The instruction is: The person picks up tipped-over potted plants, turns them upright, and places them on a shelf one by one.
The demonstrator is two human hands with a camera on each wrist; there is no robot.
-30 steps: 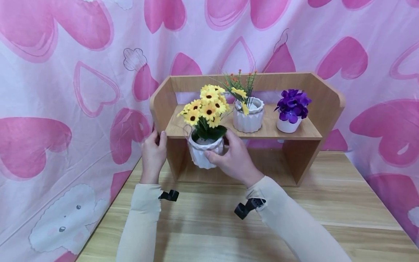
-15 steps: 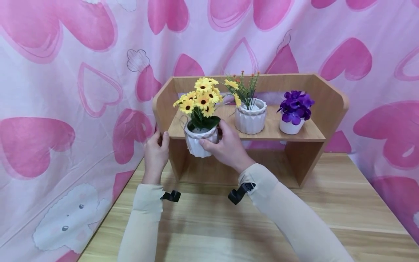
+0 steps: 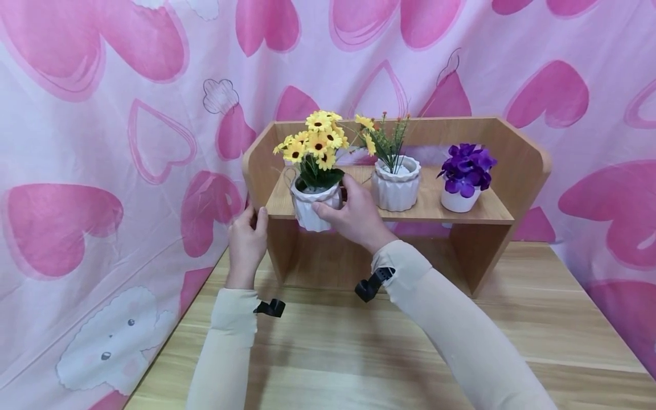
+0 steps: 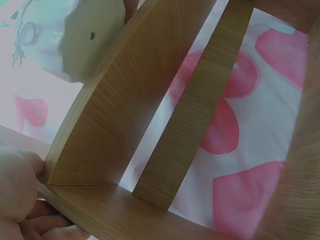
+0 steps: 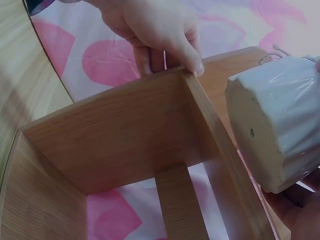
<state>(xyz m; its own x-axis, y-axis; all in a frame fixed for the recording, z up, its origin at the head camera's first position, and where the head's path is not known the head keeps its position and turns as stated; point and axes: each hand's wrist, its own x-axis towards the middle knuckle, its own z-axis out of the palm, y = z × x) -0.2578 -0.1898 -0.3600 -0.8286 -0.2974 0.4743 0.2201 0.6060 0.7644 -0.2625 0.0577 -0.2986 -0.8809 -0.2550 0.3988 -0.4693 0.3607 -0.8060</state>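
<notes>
My right hand (image 3: 361, 219) holds a white fluted flowerpot (image 3: 316, 212) of yellow daisy-like flowers (image 3: 318, 142), thumb on the near side. The pot overlaps the left front edge of the wooden shelf's upper board (image 3: 435, 213). Its pale underside (image 5: 250, 132) with a small hole shows in the right wrist view, so it is off the board. At the shelf's left side panel (image 3: 258, 165), my left hand (image 3: 247, 245) grips the edge, thumb in front and fingers round the outside. The left wrist view also shows that hand (image 4: 20, 190) on the wood.
Beside the held pot, on the upper board, stands a white fluted pot (image 3: 397, 191) with thin green stems. A purple-flowered white pot (image 3: 461, 199) is farther right. The shelf stands on a wooden table (image 3: 328, 353), with a pink heart-patterned cloth (image 3: 169, 228) behind and at the left.
The right hand has raised the flowerpot and moved it away from me, to the upper board's front edge. The left hand keeps its place on the shelf. The view has shifted slightly.
</notes>
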